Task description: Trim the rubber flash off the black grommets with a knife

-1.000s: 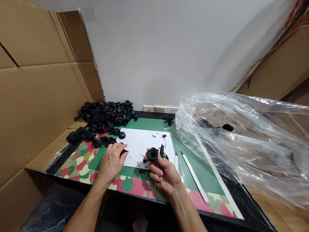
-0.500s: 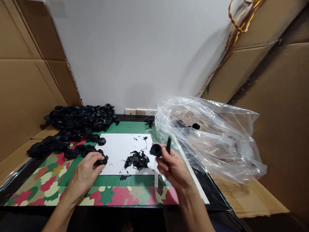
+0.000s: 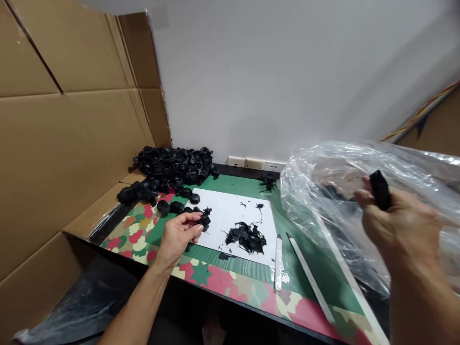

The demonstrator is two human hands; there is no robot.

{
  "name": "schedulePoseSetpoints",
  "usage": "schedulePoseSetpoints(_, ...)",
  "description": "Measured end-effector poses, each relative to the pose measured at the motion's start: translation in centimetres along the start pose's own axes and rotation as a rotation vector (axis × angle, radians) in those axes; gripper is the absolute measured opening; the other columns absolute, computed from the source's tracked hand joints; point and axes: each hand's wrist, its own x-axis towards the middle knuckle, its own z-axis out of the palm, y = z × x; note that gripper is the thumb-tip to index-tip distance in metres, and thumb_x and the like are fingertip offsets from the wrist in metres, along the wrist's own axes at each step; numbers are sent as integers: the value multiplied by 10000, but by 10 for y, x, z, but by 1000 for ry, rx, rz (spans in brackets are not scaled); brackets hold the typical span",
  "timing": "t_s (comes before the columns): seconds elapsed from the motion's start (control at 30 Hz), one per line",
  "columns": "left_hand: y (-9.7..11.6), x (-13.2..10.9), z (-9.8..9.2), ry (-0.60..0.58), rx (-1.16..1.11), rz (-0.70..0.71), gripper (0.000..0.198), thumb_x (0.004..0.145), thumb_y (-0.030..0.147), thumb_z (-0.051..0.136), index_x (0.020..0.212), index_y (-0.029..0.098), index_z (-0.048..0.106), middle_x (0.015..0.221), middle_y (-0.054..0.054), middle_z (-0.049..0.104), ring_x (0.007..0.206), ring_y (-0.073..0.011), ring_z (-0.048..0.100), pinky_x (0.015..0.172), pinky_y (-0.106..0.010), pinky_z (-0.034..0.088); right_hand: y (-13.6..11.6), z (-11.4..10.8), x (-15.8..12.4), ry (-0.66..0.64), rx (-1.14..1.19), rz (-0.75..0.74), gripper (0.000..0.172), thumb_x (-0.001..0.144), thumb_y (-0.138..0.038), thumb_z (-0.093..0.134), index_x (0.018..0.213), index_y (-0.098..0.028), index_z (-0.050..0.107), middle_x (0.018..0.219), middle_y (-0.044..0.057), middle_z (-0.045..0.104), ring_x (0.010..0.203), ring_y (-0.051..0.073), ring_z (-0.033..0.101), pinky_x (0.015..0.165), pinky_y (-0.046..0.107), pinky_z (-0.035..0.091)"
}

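My left hand point(image 3: 178, 235) pinches a small black ribbed rubber part point(image 3: 204, 221) between thumb and fingertips, over the left edge of a white sheet point(image 3: 230, 211). Out to the right, my right hand point(image 3: 406, 215) is closed on a black rubber piece point(image 3: 380, 190) in front of the clear plastic bag point(image 3: 309, 158); motion blurs that hand slightly. Several similar black rubber parts point(image 3: 176, 207) lie in a row just behind my left hand. A heap of black rubber scraps point(image 3: 247, 237) rests on the white sheet.
A large pile of black parts point(image 3: 172, 163) stands at the back left, beside a cardboard wall point(image 3: 108, 120). Two slim pale tools, one short point(image 3: 278, 263) and one long point(image 3: 311, 278), lie right of the sheet. Wall sockets point(image 3: 253, 164) line the back edge.
My right hand has moved right, from beside the scraps to the plastic bag, uncovering the pale tools. The left hand has lifted its rubber part slightly. The view has turned left.
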Motion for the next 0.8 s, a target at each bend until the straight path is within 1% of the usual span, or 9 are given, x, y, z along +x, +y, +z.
schedulePoseSetpoints(0.03,0,-1,0,-9,-29,-19,266,509,220,812,725,122,692,758,-54,710,470,-76,545,420,-197,451,-15,6,-17,9,26,93,352,783,-478,556,951,-216,720,840,135,701,834,314,647,694,433,476)
schedulePoseSetpoints(0.1,0,-2,0,-39,-105,-78,280,537,254,819,737,118,678,620,-26,678,424,-82,541,407,-196,440,-45,21,-51,-153,219,148,380,741,-512,589,921,-207,726,887,117,726,822,291,666,718,431,497)
schedulePoseSetpoints(0.2,0,-3,2,-90,-245,-175,297,571,296,821,726,122,636,579,-42,673,462,-138,611,387,-195,427,-77,49,-88,-437,461,245,345,692,-503,635,798,-187,722,818,93,738,772,262,670,692,391,506)
schedulePoseSetpoints(0.3,-1,-4,3,-132,-343,-211,266,601,251,808,727,122,613,631,-73,698,554,-192,677,387,-192,430,-89,73,-110,-610,621,395,342,678,-474,653,799,-158,705,661,62,700,640,220,633,619,340,481)
schedulePoseSetpoints(0.43,-6,-5,4,-171,-422,-206,198,658,193,762,743,121,599,678,-87,709,616,-217,698,410,-203,446,-96,90,-129,-667,734,460,273,639,-414,685,730,-156,682,612,28,641,576,176,560,570,298,429)
schedulePoseSetpoints(0.53,-10,-6,5,-178,-451,-186,196,672,187,752,796,120,617,719,-64,706,596,-172,672,483,-228,499,-103,95,-138,-705,735,438,266,674,-423,664,694,-158,664,600,21,623,565,165,530,562,286,410)
schedulePoseSetpoints(0.63,-13,-7,5,-198,-450,-178,212,624,182,777,777,122,644,784,-47,703,576,-120,629,572,-243,529,-109,98,-143,-746,743,395,289,725,-446,623,700,-159,646,618,24,626,582,168,530,580,283,415)
schedulePoseSetpoints(0.73,-14,-10,4,-240,-405,-167,197,580,161,766,751,131,672,857,-54,695,639,-126,612,601,-244,515,-111,103,-145,-707,771,410,276,717,-431,627,751,-157,640,669,29,640,626,181,551,608,286,429)
schedulePoseSetpoints(0.8,-12,-13,3,-271,-320,-134,211,581,173,734,786,137,697,836,-55,683,646,-133,582,582,-241,487,-109,106,-145,-678,765,431,260,698,-412,636,743,-157,633,670,30,639,633,188,558,617,292,435)
